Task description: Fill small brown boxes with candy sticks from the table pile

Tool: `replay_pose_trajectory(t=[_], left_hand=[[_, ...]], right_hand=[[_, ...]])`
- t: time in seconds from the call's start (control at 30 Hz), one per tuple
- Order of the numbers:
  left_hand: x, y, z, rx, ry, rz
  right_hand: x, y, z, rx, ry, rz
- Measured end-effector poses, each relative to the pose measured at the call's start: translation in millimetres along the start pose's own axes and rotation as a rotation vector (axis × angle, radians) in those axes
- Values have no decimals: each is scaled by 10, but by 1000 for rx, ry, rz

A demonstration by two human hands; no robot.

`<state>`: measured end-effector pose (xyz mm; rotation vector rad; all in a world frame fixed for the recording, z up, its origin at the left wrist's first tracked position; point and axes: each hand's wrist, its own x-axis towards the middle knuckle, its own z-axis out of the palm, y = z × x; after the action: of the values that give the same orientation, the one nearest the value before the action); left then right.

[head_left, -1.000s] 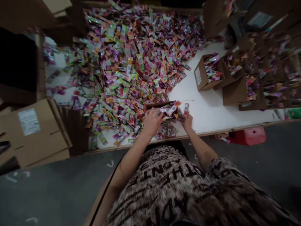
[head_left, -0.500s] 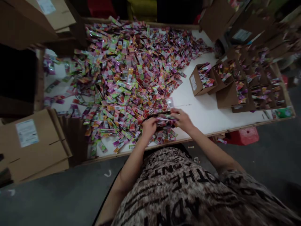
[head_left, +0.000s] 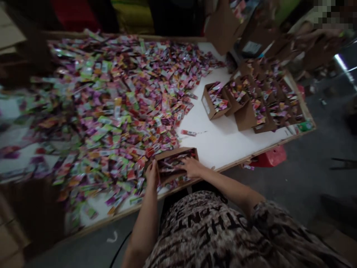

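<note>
A small cardboard box (head_left: 174, 152) lies at the table's front edge, its open side facing up, with colourful sachets (head_left: 168, 163) inside. At the box's left end, my left hand (head_left: 152, 174) grips the wall, fingers outside. My right hand (head_left: 193, 167) reaches over the right end with fingers stretched out onto the sachets; its fingertips are partly lost among them. Around the box's left and far sides spreads a large heap of small printed sachets (head_left: 125, 123). One loose red sachet (head_left: 188, 133) lies on the white tabletop (head_left: 217, 143) beyond the box.
Filled cardboard boxes (head_left: 206, 102) stand grouped at the table's right, several of them packed side by side. A red plastic stool (head_left: 270, 157) is under the right edge. Larger cartons (head_left: 33, 212) flank the left side. Another person's arm (head_left: 304, 29) shows at the upper right.
Both hands held sachets above the box before; now the sachets lie inside it. My left hand has moved onto the box's end, and my right fingers have spread. The view has shifted right.
</note>
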<state>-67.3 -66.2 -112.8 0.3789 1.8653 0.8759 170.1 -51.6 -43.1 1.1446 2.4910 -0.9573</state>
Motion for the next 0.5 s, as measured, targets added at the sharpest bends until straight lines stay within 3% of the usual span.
replay_pose_trajectory(t=[0.13, 0.23, 0.3, 0.4, 0.5], left_hand=[[17, 94, 145, 100, -167, 45], [-67, 296, 559, 40, -344, -60], [-177, 457, 1086, -94, -500, -218], [-420, 640, 2152, -240, -740, -425], [-757, 698, 3178, -143, -770, -518]], right_hand=[[-283, 432, 191, 84, 80, -97], [-642, 712, 269, 176, 184, -59], [-984, 855, 318, 234, 321, 35], [-1529, 1178, 361, 319, 590, 324], [-1846, 1727, 245, 309, 711, 683]])
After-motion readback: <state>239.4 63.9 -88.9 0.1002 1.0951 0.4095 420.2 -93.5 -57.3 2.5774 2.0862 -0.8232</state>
